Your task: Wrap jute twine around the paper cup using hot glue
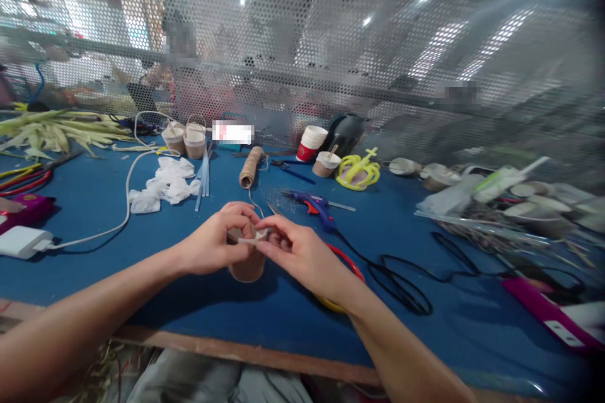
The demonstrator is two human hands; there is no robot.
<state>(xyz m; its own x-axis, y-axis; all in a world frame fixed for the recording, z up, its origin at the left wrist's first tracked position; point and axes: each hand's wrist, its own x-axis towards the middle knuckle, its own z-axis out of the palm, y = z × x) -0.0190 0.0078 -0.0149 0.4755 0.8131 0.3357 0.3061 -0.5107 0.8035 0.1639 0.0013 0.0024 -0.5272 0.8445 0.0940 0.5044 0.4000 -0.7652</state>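
Note:
My left hand (215, 244) is wrapped round the rim of a small brown paper cup (246, 269) that stands on the blue table (142, 264). My right hand (295, 250) pinches a pale strip (253, 239) lying across the cup's top, its fingers pressed together. A thin string runs from the cup up to a spool of twine (250, 167) behind it. A blue glue gun (314, 204) lies just beyond my right hand. Part of a red and yellow ring (347, 264) shows under my right wrist.
White crumpled pieces (165, 186), glue sticks (204, 179), small brown cups (186, 138), a red-and-white cup stack (309, 141) and a yellow crown shape (358, 171) lie farther back. Green leaves (51, 129) at left, a white charger (21, 242), black cable (401, 283), clutter at right. A perforated screen (302, 44) stands behind.

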